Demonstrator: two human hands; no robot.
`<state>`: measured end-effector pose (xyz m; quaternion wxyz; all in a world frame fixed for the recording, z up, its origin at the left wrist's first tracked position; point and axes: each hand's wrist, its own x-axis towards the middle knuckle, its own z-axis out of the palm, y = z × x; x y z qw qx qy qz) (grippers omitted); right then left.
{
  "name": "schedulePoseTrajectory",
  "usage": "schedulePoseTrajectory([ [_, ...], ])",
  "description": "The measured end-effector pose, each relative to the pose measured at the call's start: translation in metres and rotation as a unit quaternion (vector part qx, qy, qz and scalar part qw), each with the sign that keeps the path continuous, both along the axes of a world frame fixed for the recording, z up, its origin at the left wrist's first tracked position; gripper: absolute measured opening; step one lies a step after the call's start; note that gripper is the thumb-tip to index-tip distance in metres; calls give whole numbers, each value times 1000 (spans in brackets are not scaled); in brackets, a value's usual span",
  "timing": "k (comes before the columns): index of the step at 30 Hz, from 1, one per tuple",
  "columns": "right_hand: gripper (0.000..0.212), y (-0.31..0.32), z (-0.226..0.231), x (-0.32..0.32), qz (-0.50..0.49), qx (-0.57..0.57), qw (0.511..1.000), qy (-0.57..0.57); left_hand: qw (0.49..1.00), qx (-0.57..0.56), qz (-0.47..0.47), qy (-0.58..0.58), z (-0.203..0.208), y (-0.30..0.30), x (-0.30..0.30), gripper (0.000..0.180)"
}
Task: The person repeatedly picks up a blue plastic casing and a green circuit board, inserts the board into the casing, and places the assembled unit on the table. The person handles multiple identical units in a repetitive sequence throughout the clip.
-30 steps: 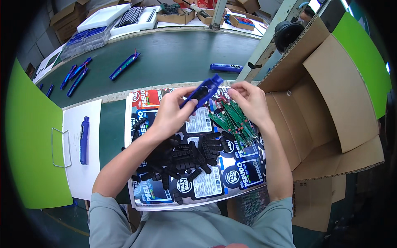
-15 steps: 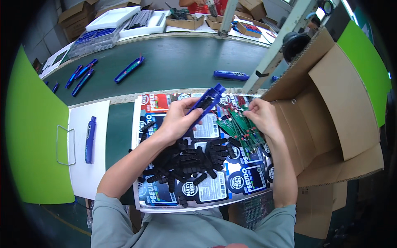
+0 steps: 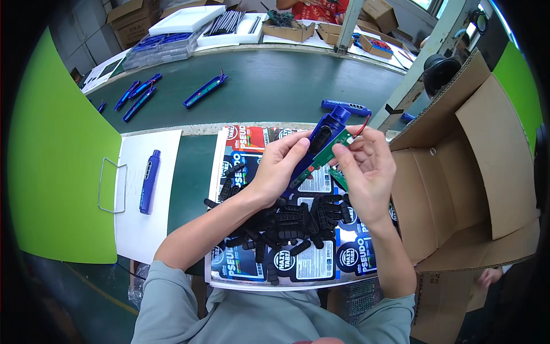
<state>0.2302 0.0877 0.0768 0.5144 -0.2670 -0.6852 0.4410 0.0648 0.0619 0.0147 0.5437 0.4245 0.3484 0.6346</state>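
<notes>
My left hand (image 3: 278, 172) grips a long blue plastic casing (image 3: 339, 116), tilted with its narrow end up and away from me. A black ribbed piece (image 3: 322, 137) sits in the casing's hollow. Between the thumb and fingers of my right hand (image 3: 369, 175) is a slim green circuit board (image 3: 325, 156) with red wires at its upper end. The board lies along the casing's open side; whether it is seated inside, I cannot tell. Below my hands lies a heap of black ribbed pieces (image 3: 286, 223). More green circuit boards (image 3: 339, 179) are mostly hidden behind my right hand.
Printed sheets (image 3: 312, 272) cover my work surface. A blue casing (image 3: 150, 182) lies on white paper at left, beside a green panel (image 3: 69, 155). An open cardboard box (image 3: 452, 189) stands at right. Several blue casings lie on the green bench (image 3: 269, 80); a person (image 3: 321, 10) is beyond.
My right hand has lifted a green circuit board from the bunch and brought it left against the blue casing. The whole view has shifted, so the surroundings appear further right.
</notes>
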Motion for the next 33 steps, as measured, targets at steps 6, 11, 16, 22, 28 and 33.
schedulePoseTrajectory([
  [6,30,-2,-12,-10,-8,9,1000,-15,1000,-4,17,-5,6,-6,-1,38],
  [11,29,-2,-10,-9,-6,-1,999,-36,1000,-15,10,-12,7,-7,-3,37],
  [16,27,-1,-6,-6,-13,5,999,-44,1000,-3,11,-18,7,-5,1,36],
  [22,33,5,-9,-8,-177,236,935,-196,1000,16,17,-15,4,-5,12,36],
  [28,64,12,-19,-10,-189,133,965,-126,998,47,28,36,3,-5,16,35],
  [33,58,32,-26,-9,-70,-60,995,-42,990,54,64,115,-11,6,12,36],
])
